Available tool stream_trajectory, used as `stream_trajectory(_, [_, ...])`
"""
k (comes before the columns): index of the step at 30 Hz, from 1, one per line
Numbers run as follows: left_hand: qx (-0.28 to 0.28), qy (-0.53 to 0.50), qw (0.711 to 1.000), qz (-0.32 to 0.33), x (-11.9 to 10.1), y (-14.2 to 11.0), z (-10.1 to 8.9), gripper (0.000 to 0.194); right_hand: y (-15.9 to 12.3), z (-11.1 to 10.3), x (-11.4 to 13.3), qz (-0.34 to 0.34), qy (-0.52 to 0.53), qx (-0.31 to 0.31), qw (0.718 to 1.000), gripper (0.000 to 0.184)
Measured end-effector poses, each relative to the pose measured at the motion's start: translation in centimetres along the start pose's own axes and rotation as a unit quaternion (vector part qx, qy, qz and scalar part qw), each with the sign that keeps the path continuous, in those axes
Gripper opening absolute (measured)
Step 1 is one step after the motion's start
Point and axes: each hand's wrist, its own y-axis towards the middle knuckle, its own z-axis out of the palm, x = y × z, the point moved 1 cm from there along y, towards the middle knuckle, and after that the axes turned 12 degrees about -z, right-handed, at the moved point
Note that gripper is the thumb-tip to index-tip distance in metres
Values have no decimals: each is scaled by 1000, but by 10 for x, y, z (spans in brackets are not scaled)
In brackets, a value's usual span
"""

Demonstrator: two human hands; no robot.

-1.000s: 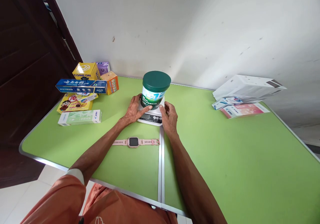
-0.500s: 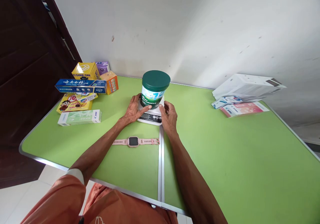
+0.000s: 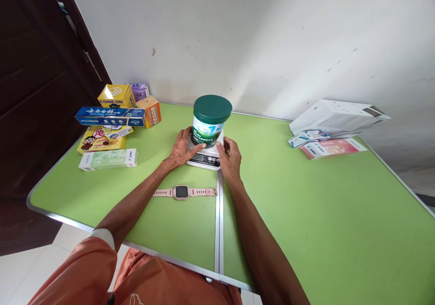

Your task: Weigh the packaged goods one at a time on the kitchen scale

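A green tub (image 3: 212, 107) with a dark green lid stands upright on a small white digital scale (image 3: 201, 164). My left hand (image 3: 182, 150) grips the scale's left side, its thumb stretched across the front by the tub's base. On the opposite side my right hand (image 3: 230, 157) is closed round the scale's right edge, thumb on top and fingers curled. Parts of the scale are hidden by the hands and the tub. In front of it a pink-strapped smartwatch (image 3: 181, 192) lies flat, its left strap end partly behind my left forearm.
At the left sit several boxes: a blue toothpaste box (image 3: 110, 116), a yellow box (image 3: 115, 96), an orange box (image 3: 151, 111) and a pale green box (image 3: 108, 159). White packaging (image 3: 335, 117) and a pink box (image 3: 333, 148) lie at the right. A wall backs the green table (image 3: 306, 214).
Almost nothing differs. Both hands, the tub and the scale keep their places; the view has shifted very slightly.
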Motion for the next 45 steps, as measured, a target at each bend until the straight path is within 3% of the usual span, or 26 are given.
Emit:
stream_trajectory(6, [-6, 6, 1000, 6, 1, 0, 0, 98, 1, 0, -4, -2, 1, 2, 1000, 77])
stream_trajectory(24, [3, 8, 1000, 1, 1, 1, -1, 107, 0, 1, -4, -8, -1, 4, 1000, 74])
stream_trajectory(45, [-10, 9, 1000, 24, 9, 4, 1, 94, 2, 3, -3, 2, 18, -2, 1000, 76])
